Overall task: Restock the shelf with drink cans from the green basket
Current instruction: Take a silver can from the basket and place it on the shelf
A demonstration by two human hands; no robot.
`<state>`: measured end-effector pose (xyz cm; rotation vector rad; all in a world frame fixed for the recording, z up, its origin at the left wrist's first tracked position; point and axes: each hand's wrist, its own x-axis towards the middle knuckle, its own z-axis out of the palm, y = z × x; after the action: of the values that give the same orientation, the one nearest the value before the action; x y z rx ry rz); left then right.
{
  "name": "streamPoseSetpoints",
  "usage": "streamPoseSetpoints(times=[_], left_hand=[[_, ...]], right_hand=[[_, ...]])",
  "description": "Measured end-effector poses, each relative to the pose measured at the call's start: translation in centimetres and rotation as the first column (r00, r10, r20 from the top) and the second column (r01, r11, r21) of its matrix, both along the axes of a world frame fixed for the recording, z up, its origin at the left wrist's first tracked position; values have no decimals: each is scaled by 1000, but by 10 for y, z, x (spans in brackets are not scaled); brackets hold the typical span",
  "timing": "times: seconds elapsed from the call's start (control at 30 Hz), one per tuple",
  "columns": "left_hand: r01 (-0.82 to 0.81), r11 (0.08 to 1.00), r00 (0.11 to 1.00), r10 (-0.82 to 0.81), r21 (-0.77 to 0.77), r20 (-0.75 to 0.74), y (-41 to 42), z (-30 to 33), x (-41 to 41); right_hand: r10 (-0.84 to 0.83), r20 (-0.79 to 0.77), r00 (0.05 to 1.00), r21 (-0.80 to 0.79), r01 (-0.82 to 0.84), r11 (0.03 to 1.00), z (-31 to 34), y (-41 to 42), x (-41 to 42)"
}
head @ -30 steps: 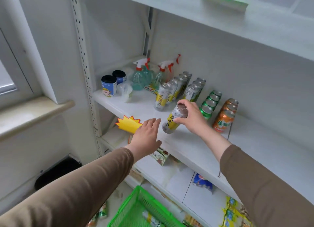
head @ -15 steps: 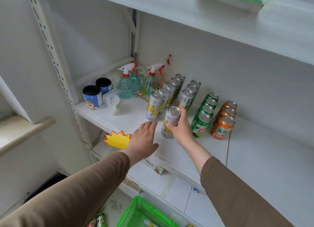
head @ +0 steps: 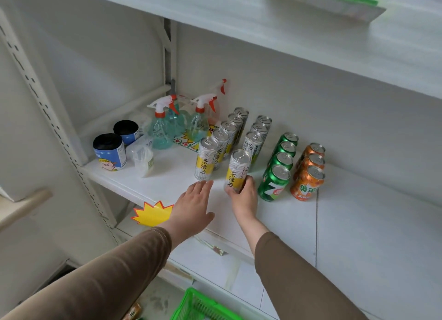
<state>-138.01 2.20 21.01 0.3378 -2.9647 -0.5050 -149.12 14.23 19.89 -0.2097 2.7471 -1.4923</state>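
While your right hand (head: pixel 242 199) grips the tall yellow-label can (head: pixel 236 170) low down, upright on the shelf (head: pixel 358 224) at the near end of the second row, its base is hidden by your fingers. Your left hand (head: pixel 191 208) lies flat, fingers straight, holding nothing, just near the first row. Green basket (head: pixel 203 306) is cut off at the bottom edge, contents unreadable.
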Motion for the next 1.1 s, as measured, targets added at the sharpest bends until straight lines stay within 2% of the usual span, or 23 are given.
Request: streamPoseSetpoints(times=[0.37,0.73,0.93,1.1], left_hand=[[-20,1000,1000,20,2,20,-8,-7,-10],[-69,998,997,70,-8,22,0,-1,0],[-120,993,992,120,-13,41,10,-1,24],[-140,990,989,141,-34,32,21,-2,58]], right_hand=[[-80,6,997,56,80,995,7,-17,-34],[-44,42,998,48,42,998,7,-12,-31],[92,52,994,59,-95,994,1,5,8],[309,-85,947,301,-271,914,-6,32,53]])
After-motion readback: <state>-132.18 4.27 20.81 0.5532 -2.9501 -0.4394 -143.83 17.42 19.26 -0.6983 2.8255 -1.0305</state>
